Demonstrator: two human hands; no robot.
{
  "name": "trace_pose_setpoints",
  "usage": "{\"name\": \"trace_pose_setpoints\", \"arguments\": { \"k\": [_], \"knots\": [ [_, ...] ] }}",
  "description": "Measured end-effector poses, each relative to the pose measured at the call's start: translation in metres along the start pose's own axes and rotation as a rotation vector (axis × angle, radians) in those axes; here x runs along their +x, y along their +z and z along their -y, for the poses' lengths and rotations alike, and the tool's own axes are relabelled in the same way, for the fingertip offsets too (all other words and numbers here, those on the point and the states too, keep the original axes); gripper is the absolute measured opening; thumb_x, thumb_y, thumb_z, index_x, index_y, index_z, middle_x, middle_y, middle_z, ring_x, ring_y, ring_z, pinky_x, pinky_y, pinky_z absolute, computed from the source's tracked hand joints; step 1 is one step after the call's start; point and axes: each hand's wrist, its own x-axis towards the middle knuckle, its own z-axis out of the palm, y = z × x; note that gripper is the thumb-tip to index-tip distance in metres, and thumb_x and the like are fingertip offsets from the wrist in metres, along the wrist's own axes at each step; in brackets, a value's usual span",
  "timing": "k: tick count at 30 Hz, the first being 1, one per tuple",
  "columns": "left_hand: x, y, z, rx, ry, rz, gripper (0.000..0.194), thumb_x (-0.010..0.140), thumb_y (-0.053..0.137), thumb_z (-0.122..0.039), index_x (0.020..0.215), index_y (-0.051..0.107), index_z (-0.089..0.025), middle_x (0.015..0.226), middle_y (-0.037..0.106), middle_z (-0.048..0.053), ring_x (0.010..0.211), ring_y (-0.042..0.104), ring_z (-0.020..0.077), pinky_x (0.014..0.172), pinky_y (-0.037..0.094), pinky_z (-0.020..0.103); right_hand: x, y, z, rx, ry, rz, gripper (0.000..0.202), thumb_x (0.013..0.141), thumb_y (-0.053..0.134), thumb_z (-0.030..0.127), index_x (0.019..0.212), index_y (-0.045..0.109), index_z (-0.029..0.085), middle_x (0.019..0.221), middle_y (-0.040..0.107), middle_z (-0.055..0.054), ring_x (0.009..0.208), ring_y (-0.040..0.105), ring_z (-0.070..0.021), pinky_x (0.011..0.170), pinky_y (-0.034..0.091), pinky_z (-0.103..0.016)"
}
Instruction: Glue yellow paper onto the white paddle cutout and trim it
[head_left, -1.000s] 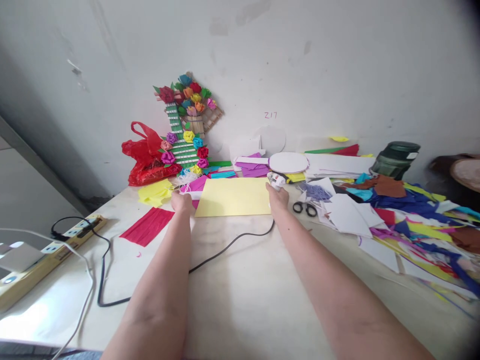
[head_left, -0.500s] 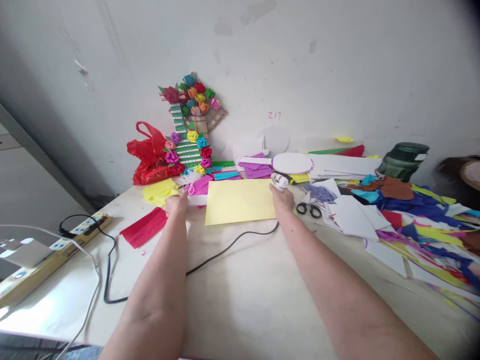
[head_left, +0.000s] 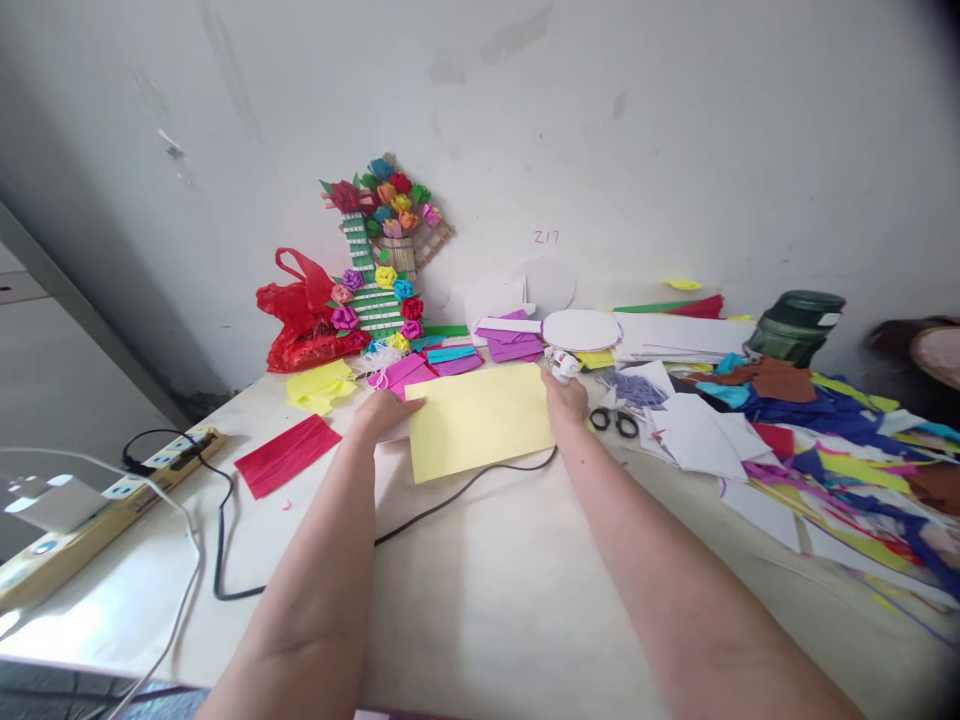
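Note:
A pale yellow sheet of paper [head_left: 480, 425] lies between my hands, tilted a little, its left side lower and nearer to me. My left hand [head_left: 381, 412] pinches the sheet's upper left edge, thumb on top. A white strip shows partly beside that hand. My right hand [head_left: 568, 402] is closed around a white glue gun [head_left: 561, 364] at the sheet's right edge; a black cord [head_left: 465, 497] trails from under it. Most of the right fingers are hidden. Black-handled scissors [head_left: 613, 422] rest just right of this hand, blades under paper scraps.
Left are red crepe paper [head_left: 288, 456], yellow paper [head_left: 321, 386] and a power strip [head_left: 161, 460] with cables. A paper-flower decoration [head_left: 379, 285] and red plastic bag [head_left: 304, 320] stand behind. White pieces, coloured scraps [head_left: 840, 450] and a dark green jar [head_left: 796, 328] lie to the right.
My left hand has moved right, from beside the white strip onto the yellow sheet's edge. The sheet's left side has swung towards me. My right hand still holds the glue gun.

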Motion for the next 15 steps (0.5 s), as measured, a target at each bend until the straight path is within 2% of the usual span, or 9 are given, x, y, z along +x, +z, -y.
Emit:
{"name": "trace_pose_setpoints", "arguments": {
  "k": [3, 8, 12, 15],
  "knots": [
    [-0.005, 0.003, 0.006, -0.049, -0.034, -0.017, 0.056, 0.060, 0.042, -0.071, 0.059, 0.058, -0.018, 0.071, 0.062, 0.010, 0.070, 0.058, 0.0255, 0.056, 0.038, 0.030, -0.005, -0.002, 0.007, -0.017, -0.076, -0.035, 0.045, 0.068, 0.047, 0.056, 0.089, 0.064, 0.021, 0.078, 0.065, -0.008, 0.085, 0.058, -0.0257, 0.075, 0.039, -0.035],
    [-0.009, 0.001, 0.017, -0.125, -0.200, -0.089, 0.065, 0.060, 0.036, -0.075, 0.070, 0.060, -0.016, 0.082, 0.064, 0.014, 0.077, 0.058, 0.0291, 0.058, 0.040, 0.032, -0.017, -0.001, 0.021, -0.016, -0.238, -0.059, 0.043, 0.069, 0.047, 0.054, 0.082, 0.065, 0.017, 0.075, 0.065, -0.008, 0.080, 0.059, -0.0244, 0.075, 0.040, -0.034],
    [-0.016, 0.003, 0.010, -0.157, -0.282, -0.132, 0.069, 0.061, 0.034, -0.075, 0.078, 0.062, -0.015, 0.091, 0.063, 0.017, 0.084, 0.058, 0.0318, 0.060, 0.042, 0.035, -0.020, 0.004, 0.021, 0.027, -0.221, -0.040, 0.045, 0.067, 0.049, 0.056, 0.083, 0.065, 0.017, 0.076, 0.066, -0.008, 0.077, 0.059, -0.0243, 0.069, 0.042, -0.033],
    [-0.023, 0.005, 0.001, -0.154, -0.304, -0.122, 0.066, 0.064, 0.035, -0.071, 0.083, 0.062, -0.014, 0.097, 0.062, 0.019, 0.090, 0.057, 0.0327, 0.064, 0.043, 0.036, -0.019, 0.007, 0.017, 0.071, -0.190, -0.025, 0.045, 0.066, 0.050, 0.057, 0.083, 0.065, 0.018, 0.076, 0.066, -0.007, 0.077, 0.060, -0.0236, 0.069, 0.043, -0.032]
  ]
}}
